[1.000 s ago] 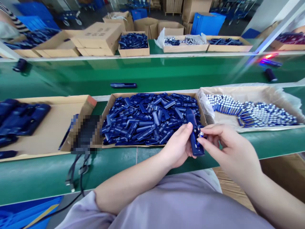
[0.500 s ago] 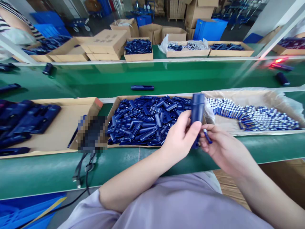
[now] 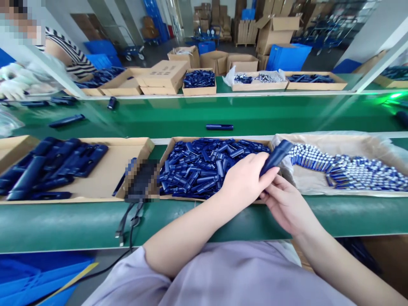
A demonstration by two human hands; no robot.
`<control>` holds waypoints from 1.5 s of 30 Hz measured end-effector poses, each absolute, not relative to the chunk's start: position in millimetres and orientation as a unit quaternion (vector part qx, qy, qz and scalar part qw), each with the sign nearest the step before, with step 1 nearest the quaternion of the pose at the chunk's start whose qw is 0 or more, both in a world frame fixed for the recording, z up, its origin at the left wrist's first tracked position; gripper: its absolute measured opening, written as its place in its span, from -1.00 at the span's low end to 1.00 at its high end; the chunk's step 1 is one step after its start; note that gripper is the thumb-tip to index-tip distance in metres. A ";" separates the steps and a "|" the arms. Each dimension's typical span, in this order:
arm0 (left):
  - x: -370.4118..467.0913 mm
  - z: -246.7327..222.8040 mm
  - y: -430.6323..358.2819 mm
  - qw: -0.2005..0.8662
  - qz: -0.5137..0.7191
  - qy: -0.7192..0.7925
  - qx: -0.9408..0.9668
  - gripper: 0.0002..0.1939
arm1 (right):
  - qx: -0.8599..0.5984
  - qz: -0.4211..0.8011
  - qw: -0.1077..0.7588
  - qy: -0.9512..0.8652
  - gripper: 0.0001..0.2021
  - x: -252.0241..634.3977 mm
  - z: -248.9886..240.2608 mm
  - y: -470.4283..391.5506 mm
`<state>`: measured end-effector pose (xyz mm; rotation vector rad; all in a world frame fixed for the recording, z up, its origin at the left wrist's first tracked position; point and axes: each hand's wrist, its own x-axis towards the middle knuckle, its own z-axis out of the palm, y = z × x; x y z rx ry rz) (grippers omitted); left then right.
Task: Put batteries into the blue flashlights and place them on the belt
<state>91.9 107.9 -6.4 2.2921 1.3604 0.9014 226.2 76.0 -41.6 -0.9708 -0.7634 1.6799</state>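
My left hand (image 3: 247, 176) is wrapped round a dark blue flashlight-shaped body (image 3: 278, 156), tilted with its wider end up and to the right. Against the lower part of this body, the fingers of my right hand (image 3: 285, 204) are closed; what they hold is hidden. Just beyond my hands a cardboard tray holds a heap of small dark blue plastic parts (image 3: 200, 168). To the right, a plastic-lined tray (image 3: 350, 144) contains many small blue-and-silver batteries (image 3: 366, 170).
On the left, a cardboard tray (image 3: 117, 170) holds several larger blue bodies (image 3: 57, 165). Beside it lies a blurred-out black object with cables (image 3: 134, 221). A single blue piece (image 3: 219, 127) lies on the green belt (image 3: 159, 114). Across it are more trays and a co-worker's striped sleeve (image 3: 66, 51).
The blue body has gone from upright to tilted right. The battery that showed in my right fingers is out of sight, and those fingers are now against the body. The view has shifted.
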 end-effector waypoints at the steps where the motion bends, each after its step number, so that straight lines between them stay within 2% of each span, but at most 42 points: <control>1: 91.4 -6.9 109.2 0.188 0.334 0.472 0.794 -0.60 | -0.405 0.687 0.513 -0.318 -0.69 225.6 -44.0 77.0; 5: 90.5 -8.4 112.7 0.352 0.413 0.474 0.694 -0.65 | -0.455 0.606 0.521 -0.393 -0.71 234.3 -47.3 81.2; 7: 90.4 -9.2 112.8 0.512 0.445 0.477 0.559 -0.64 | -0.499 0.463 0.522 -0.514 -0.77 246.3 -40.1 82.1; 10: 90.4 -10.9 110.0 0.749 0.376 0.434 0.331 -0.60 | -0.471 0.176 0.472 -0.724 -0.87 262.9 -19.1 82.0; 11: 90.6 -11.7 108.4 0.795 0.343 0.416 0.278 -0.62 | -0.435 0.121 0.439 -0.777 -0.86 265.7 -11.5 82.0; 13: 90.9 -13.4 104.9 0.842 0.308 0.387 0.217 -0.68 | -0.368 0.095 0.379 -0.844 -0.82 266.0 0.6 82.5; 17: 89.7 -16.9 101.0 0.886 0.274 0.337 0.165 -0.69 | -0.379 0.151 0.314 -0.858 -0.74 259.5 8.0 84.6; 20: 86.2 -19.0 101.4 0.914 0.231 0.303 0.138 -0.66 | -0.397 0.131 0.317 -0.851 -0.77 265.5 2.8 83.9; 24: 83.0 -20.2 100.7 0.928 0.223 0.282 0.095 -0.59 | -0.433 0.084 0.384 -0.811 -0.67 280.9 -8.0 77.6; 29: 90.4 -19.1 94.1 0.894 0.270 0.332 0.136 -0.58 | -0.507 0.227 0.490 -0.672 -0.89 276.2 -11.1 68.2; 32: 98.1 -20.7 89.5 0.847 0.322 0.384 0.179 -0.59 | -0.487 0.207 0.544 -0.651 -0.95 266.6 -5.8 65.3; 34: 102.4 -23.0 87.0 0.821 0.349 0.407 0.194 -0.60 | -0.500 0.224 0.530 -0.647 -0.94 261.0 -2.5 64.4; 37: 107.0 -25.9 84.2 0.795 0.372 0.436 0.200 -0.57 | -0.539 0.355 0.465 -0.606 -0.85 253.8 -1.5 64.5; 39: 109.1 -26.7 82.7 0.781 0.382 0.449 0.205 -0.56 | -0.555 0.401 0.447 -0.575 -0.80 249.6 -3.7 65.1; 45: 112.0 -28.6 79.3 0.763 0.415 0.432 0.242 -0.57 | -0.551 0.347 0.464 -0.601 -0.81 240.6 -12.6 63.0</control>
